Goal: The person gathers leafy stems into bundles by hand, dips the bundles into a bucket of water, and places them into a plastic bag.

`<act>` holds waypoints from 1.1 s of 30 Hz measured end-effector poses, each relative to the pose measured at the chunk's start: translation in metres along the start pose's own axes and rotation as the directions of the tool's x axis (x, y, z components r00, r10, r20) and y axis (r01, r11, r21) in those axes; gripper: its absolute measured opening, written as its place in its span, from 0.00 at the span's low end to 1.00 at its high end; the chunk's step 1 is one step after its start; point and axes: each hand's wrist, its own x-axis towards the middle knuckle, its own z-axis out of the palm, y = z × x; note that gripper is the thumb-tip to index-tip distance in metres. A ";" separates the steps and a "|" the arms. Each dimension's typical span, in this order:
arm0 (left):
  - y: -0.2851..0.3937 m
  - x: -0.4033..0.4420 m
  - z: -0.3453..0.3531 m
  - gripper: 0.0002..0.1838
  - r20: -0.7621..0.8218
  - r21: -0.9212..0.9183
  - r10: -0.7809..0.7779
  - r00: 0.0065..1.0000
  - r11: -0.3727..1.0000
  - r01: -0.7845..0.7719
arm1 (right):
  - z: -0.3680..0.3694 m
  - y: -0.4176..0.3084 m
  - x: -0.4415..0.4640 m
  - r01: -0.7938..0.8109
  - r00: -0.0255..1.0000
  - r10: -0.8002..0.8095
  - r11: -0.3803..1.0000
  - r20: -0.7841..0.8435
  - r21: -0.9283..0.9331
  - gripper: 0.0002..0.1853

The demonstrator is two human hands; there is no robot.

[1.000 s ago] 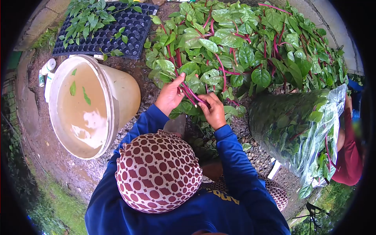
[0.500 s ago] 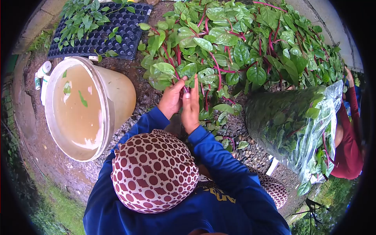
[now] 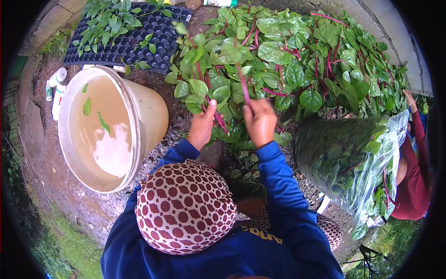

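My left hand (image 3: 202,125) is closed on a bunch of leafy green stems (image 3: 200,86), whose reddish cut ends poke out below the thumb. To its right, my right hand (image 3: 260,122) is a fist round one thick purple-red stem (image 3: 243,86) that stands upright, its top leaves blurred. Behind both hands lies a large heap of leafy stems (image 3: 309,69). A clear plastic bag (image 3: 344,153) packed with leaves lies at the right, its mouth facing right.
A large bucket (image 3: 151,114) of cloudy water with floating leaves stands at the left. Beyond it are a black seedling tray (image 3: 162,49) and small bottles (image 3: 56,100). A person in a maroon sleeve (image 3: 413,193) is beside the bag. Wet gravel (image 3: 304,183) covers the ground.
My right hand has moved away from my left, to the right, and now grips a separate upright stem. My left hand still holds its bunch. The other person's arm has come up at the right edge.
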 end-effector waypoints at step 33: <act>0.011 0.011 0.007 0.08 0.075 -0.273 -0.186 0.980 0.941 0.200 | -0.004 0.002 0.070 -0.076 0.993 0.109 0.859 -0.035 0.507 0.04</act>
